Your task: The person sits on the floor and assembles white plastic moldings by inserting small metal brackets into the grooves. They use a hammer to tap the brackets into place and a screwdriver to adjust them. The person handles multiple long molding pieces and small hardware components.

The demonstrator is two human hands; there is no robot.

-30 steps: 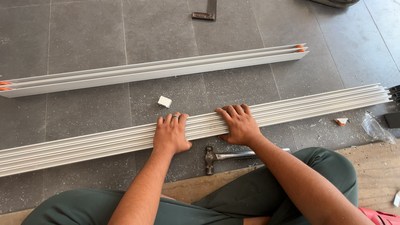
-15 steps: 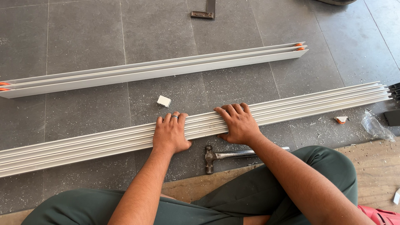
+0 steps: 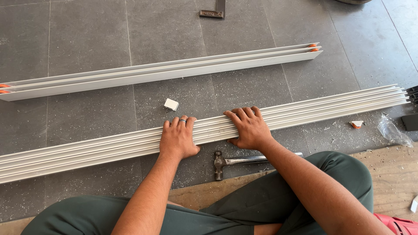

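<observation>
Floor-level workshop or building site

Long white metal rails [image 3: 209, 130] lie on grey floor tiles [image 3: 87, 39] dusted with shavings, beside a hammer [image 3: 226, 162] and bare wooden boards [image 3: 392, 174].

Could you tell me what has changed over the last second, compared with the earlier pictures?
Nothing visibly changed. The left hand and right hand remain flat on the near profile; the hammer, white block and far profile lie as before.
</observation>
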